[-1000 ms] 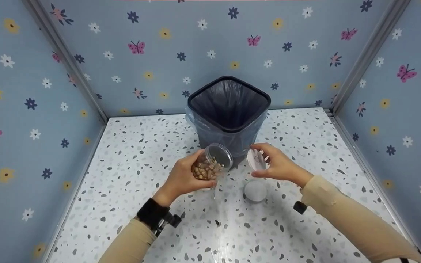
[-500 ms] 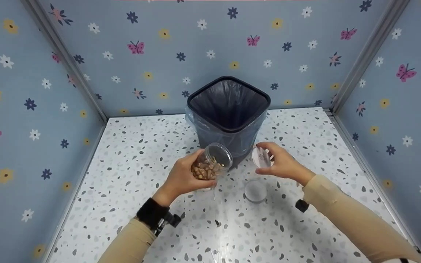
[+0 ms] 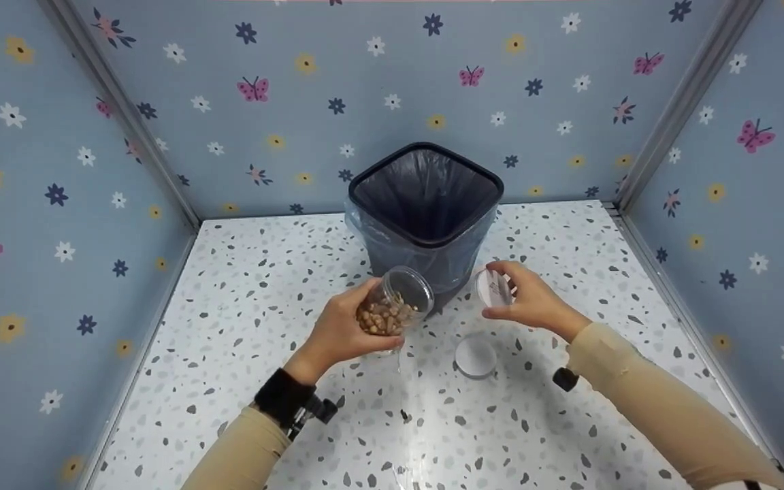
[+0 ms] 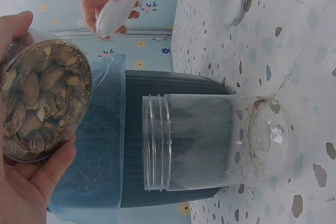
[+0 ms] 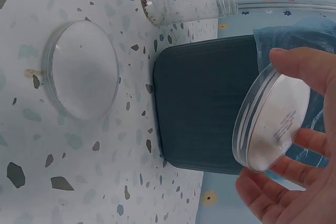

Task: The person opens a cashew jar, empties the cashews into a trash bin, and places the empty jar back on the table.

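My left hand [image 3: 341,327] grips a clear plastic jar [image 3: 419,289] with brown nuts [image 3: 385,318] in it, tilted with its open mouth toward the bin. The jar's base, packed with nuts [image 4: 44,98], faces the left wrist view. Below it a second clear jar [image 4: 199,145] stands upright and uncapped, with a few crumbs at its bottom. Thumb and fingers of my right hand [image 3: 531,299] pinch a round clear lid [image 3: 493,288] by its edge, its white, printed disc [image 5: 281,119] showing. Another lid [image 3: 476,356] lies flat on the table, just below that hand.
A dark bin [image 3: 426,262] with a bluish liner bag stands behind both hands, its mouth open upward. The speckled white table [image 3: 263,272] is enclosed by flowered blue panels [image 3: 392,82] at the back and both sides.
My right hand has drawn back to the right and slightly up with the lid, farther from the jar. The left hand and its jar have stayed in place.
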The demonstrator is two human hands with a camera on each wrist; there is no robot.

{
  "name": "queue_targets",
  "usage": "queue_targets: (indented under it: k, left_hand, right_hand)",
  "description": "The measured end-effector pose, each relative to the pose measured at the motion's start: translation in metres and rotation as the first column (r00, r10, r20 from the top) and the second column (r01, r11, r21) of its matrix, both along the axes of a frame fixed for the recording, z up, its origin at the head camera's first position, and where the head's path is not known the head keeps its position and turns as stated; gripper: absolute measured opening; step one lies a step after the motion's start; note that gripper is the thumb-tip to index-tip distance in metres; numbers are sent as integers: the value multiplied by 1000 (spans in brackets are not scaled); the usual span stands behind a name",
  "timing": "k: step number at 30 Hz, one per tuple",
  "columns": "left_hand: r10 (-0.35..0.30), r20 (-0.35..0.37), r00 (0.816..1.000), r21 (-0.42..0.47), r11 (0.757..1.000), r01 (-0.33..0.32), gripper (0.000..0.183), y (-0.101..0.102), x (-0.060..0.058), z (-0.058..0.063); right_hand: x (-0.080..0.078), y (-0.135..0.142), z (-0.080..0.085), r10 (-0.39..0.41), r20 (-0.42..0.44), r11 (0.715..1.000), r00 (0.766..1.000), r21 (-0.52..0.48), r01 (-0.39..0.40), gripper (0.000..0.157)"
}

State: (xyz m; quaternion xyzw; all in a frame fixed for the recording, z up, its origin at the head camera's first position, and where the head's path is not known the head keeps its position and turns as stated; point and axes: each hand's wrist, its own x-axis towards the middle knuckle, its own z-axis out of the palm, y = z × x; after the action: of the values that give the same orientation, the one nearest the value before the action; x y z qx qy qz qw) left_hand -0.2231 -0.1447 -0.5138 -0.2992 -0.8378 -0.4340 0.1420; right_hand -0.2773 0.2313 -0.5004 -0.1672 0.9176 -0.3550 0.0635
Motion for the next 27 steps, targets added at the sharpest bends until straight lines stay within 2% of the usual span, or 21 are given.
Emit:
queue_targets:
  k: [8,27]
  left_hand:
    - [-9,-14,1000,9,1000,9,84,0,1,1]
    - [-9,-11,1000,-1,1000,9,84,0,0,3]
  right_hand:
    - [-3,7,-3,-36,-8,999,999,1,36,90]
    - [-14,21,-15,-131,88,991,987,35,128,92]
